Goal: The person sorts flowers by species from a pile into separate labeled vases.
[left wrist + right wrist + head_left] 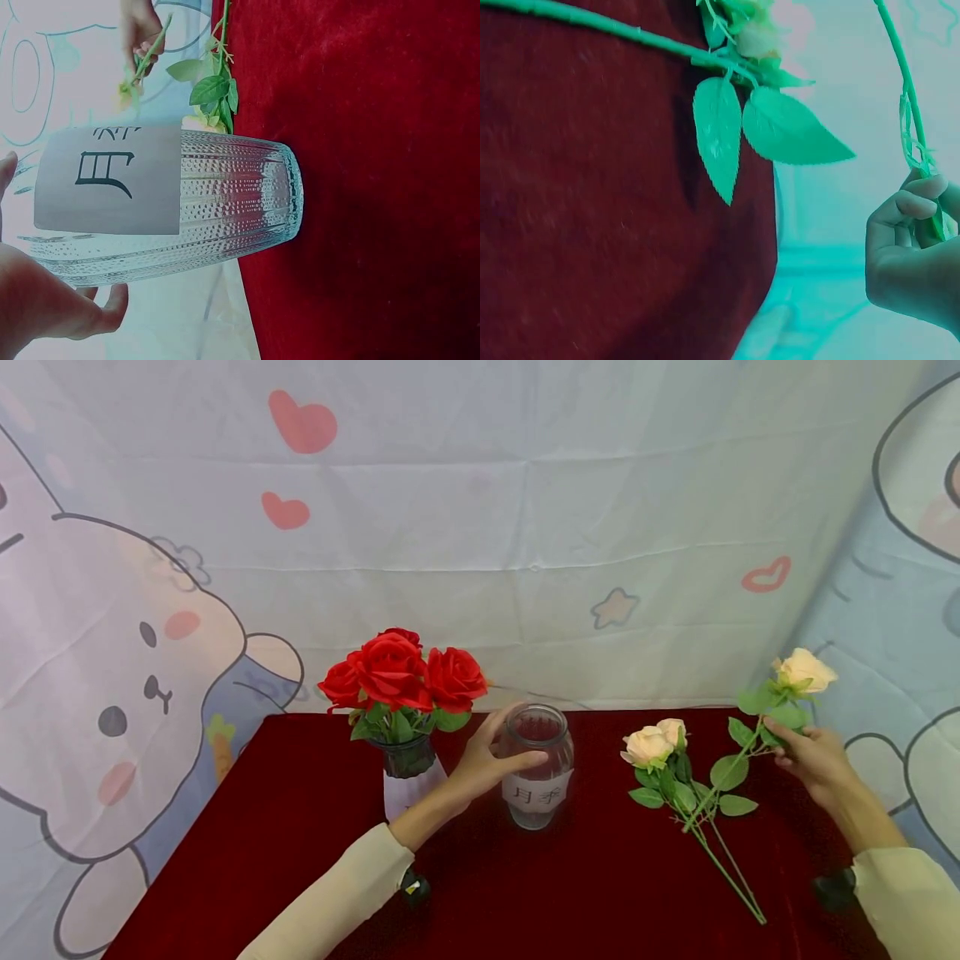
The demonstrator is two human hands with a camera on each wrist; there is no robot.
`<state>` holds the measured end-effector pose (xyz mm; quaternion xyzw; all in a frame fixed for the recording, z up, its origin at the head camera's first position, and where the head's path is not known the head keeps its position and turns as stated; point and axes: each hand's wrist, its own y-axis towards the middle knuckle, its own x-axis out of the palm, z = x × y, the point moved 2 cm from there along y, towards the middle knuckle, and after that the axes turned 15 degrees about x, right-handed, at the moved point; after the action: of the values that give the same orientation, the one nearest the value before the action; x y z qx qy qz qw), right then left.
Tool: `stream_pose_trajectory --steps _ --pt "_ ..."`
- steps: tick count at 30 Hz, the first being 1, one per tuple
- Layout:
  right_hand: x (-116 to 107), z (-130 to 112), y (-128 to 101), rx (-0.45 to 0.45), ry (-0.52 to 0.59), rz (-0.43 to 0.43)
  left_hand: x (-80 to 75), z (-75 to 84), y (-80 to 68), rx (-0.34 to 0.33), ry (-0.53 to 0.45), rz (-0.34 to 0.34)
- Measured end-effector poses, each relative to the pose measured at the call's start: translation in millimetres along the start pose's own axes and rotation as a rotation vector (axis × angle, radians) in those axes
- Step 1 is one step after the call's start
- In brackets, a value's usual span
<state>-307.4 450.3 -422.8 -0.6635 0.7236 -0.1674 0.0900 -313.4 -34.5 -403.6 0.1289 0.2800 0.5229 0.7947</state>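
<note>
My left hand [491, 762] grips the upper part of a clear glass vase [534, 817], thumb across the front and fingers behind. The vase stands upright, and a white paper label [112, 180] with dark characters is stuck on it. At the right, my right hand [813, 762] pinches the stem of a pale peach rose [806, 671] just below its bloom. That rose is lifted, its stem slanting down to the left. In the right wrist view, thumb and fingertips [922, 204] close round the green stem. Peach roses [648, 747] lie on the cloth beside it, stems crossing in the head view.
Left of the glass vase stands a second vase [408, 762] with a white label, holding several red roses [393, 670]. My left forearm passes in front of it. A dark red cloth [592, 893] covers the table, and a printed curtain [450, 527] hangs behind.
</note>
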Motion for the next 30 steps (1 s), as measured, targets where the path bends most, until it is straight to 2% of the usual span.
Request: stream_pose_trajectory --steps 5,10,17,24,30 --pt "5.5 6.3 1.2 -0.003 0.191 -0.088 0.7 1.5 0.3 0.007 -0.003 0.001" --pt "12.0 8.7 -0.4 -0.03 0.349 -0.083 2.1 0.2 0.8 0.001 -0.014 -0.001" --pt "24.3 7.4 -6.6 -0.071 0.67 -0.132 3.9 -2.0 0.3 0.011 -0.018 -0.003" --pt "48.7 -7.0 -18.2 -0.2 0.712 -0.222 3.5 -2.6 -1.4 0.002 -0.012 -0.002" --pt "73.4 -26.2 -27.2 -0.271 0.7 -0.251 2.1 -1.3 -2.2 -0.028 -0.036 0.0"
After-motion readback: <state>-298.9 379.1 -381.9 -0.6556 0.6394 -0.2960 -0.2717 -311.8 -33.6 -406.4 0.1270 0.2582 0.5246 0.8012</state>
